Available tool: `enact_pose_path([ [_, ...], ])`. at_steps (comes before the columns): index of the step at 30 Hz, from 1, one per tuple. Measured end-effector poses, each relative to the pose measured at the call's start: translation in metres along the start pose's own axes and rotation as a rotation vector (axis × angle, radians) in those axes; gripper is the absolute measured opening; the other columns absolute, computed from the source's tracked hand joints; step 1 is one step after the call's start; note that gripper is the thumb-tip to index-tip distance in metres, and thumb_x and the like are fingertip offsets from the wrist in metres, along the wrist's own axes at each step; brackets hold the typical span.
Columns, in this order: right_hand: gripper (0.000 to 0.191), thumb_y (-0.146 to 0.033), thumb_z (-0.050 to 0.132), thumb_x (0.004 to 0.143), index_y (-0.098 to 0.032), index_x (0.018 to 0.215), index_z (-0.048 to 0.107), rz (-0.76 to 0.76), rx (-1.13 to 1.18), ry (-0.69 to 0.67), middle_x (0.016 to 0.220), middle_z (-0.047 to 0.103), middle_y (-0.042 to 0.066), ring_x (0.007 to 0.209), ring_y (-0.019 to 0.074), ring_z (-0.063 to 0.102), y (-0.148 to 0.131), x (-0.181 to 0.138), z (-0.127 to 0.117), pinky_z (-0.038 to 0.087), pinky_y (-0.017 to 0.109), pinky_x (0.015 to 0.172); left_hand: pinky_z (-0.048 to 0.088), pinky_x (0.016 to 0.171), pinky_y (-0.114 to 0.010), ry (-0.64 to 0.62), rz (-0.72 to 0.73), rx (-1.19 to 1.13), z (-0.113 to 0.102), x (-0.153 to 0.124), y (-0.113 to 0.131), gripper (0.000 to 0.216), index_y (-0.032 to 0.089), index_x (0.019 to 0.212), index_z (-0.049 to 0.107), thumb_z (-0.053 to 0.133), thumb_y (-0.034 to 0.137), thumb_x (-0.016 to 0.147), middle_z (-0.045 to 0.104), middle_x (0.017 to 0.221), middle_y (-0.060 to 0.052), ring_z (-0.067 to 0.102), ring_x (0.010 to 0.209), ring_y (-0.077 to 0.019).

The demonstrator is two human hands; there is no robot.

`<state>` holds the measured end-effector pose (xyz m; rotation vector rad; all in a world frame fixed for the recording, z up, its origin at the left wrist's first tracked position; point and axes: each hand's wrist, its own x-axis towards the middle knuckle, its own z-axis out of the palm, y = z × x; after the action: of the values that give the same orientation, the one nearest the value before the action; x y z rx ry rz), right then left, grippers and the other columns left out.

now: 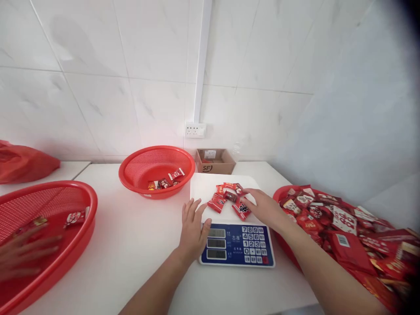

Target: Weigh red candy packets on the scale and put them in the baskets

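A digital scale with a blue keypad panel (236,245) stands in front of me, several small red wrapped snack packets (216,202) piled on its white plate (200,186). My right hand (264,209) reaches over the plate from the right, its thumb and forefinger apart at the right side of the pile, touching the packets. Some of its fingers are hidden. Beside the scale's left edge, my left hand (193,229) is open with fingers spread and holds nothing; its fingertips are near the plate's edge.
At right, a red basket (278,192) is heaped with red packets. A round red basket (157,151) at the back holds a few packets. Another person's blurred hand (26,251) is over the left basket (90,205). A cardboard box (216,168) and red bag (26,164) sit near the wall.
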<state>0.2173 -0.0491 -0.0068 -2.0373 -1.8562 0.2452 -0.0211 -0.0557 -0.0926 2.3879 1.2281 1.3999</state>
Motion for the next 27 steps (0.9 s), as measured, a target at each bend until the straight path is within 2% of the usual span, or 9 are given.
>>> enact_pose_path([
  [4,0.034,-0.035,0.049,0.083,-0.022,0.112,0.063,-0.020,-0.030,-0.091,0.117,0.063,0.011,0.107,0.0268,0.059,-0.004,-0.015,0.005,0.044,0.040,0.092,0.025,0.110,-0.053,-0.001,0.003,0.003,0.002,-0.001,0.000,0.035,0.019,0.128,0.045,0.037,0.029,0.096,0.048,0.135,-0.013,0.031,0.136,-0.0257],
  [7,0.036,-0.038,0.047,0.085,-0.022,0.114,0.061,-0.055,0.064,-0.029,0.120,0.062,0.011,0.112,0.0255,0.056,-0.007,-0.013,0.014,0.042,0.040,0.095,0.025,0.110,-0.053,0.001,-0.002,0.006,0.002,-0.001,0.000,0.035,0.019,0.128,0.045,0.037,0.029,0.096,0.048,0.136,-0.013,0.031,0.136,-0.0259],
  [11,0.044,-0.042,0.042,0.088,-0.022,0.125,0.054,-0.049,0.099,0.069,0.133,0.053,0.011,0.126,0.0248,0.044,-0.002,0.009,0.018,0.034,0.042,0.105,0.025,0.109,-0.053,-0.003,0.001,0.005,0.001,0.000,0.001,0.036,0.019,0.129,0.044,0.036,0.029,0.096,0.048,0.136,-0.013,0.031,0.136,-0.0259],
  [14,0.048,-0.043,0.039,0.089,-0.018,0.127,0.053,-0.021,0.100,0.025,0.135,0.051,0.013,0.131,0.0259,0.038,-0.001,0.027,0.022,0.030,0.044,0.108,0.024,0.110,-0.053,-0.015,0.009,-0.002,0.000,0.000,0.002,0.036,0.019,0.130,0.043,0.036,0.029,0.096,0.048,0.136,-0.013,0.031,0.136,-0.0262],
  [18,0.045,-0.045,0.039,0.089,-0.020,0.120,0.060,-0.041,0.109,-0.065,0.136,0.051,0.011,0.129,0.0255,0.042,-0.012,0.030,0.027,0.033,0.042,0.106,0.023,0.110,-0.053,-0.003,0.002,-0.008,0.000,0.000,0.001,0.036,0.019,0.130,0.043,0.037,0.029,0.096,0.047,0.136,-0.013,0.030,0.136,-0.0258],
  [22,0.048,-0.049,0.034,0.089,-0.022,0.119,0.060,-0.048,0.126,-0.087,0.134,0.053,0.009,0.129,0.0239,0.043,-0.017,0.005,0.014,0.032,0.040,0.108,0.023,0.110,-0.053,0.004,-0.006,-0.006,0.000,0.001,0.000,0.035,0.019,0.130,0.043,0.037,0.029,0.097,0.046,0.137,-0.013,0.029,0.136,-0.0251],
  [24,0.054,-0.054,0.037,0.086,-0.022,0.125,0.056,0.014,0.137,-0.018,0.140,0.048,0.009,0.133,0.0255,0.037,-0.010,-0.017,-0.001,0.027,0.042,0.111,0.022,0.111,-0.052,0.002,-0.005,-0.010,0.000,0.001,0.000,0.035,0.019,0.130,0.042,0.037,0.029,0.096,0.046,0.137,-0.013,0.028,0.136,-0.0250],
  [27,0.060,-0.058,0.036,0.083,-0.020,0.127,0.053,0.107,0.150,0.096,0.141,0.047,0.009,0.131,0.0266,0.041,0.017,-0.059,-0.021,0.029,0.040,0.111,0.023,0.111,-0.052,0.015,-0.006,-0.034,0.001,0.001,-0.001,0.035,0.019,0.130,0.043,0.037,0.029,0.096,0.047,0.136,-0.014,0.029,0.136,-0.0252],
])
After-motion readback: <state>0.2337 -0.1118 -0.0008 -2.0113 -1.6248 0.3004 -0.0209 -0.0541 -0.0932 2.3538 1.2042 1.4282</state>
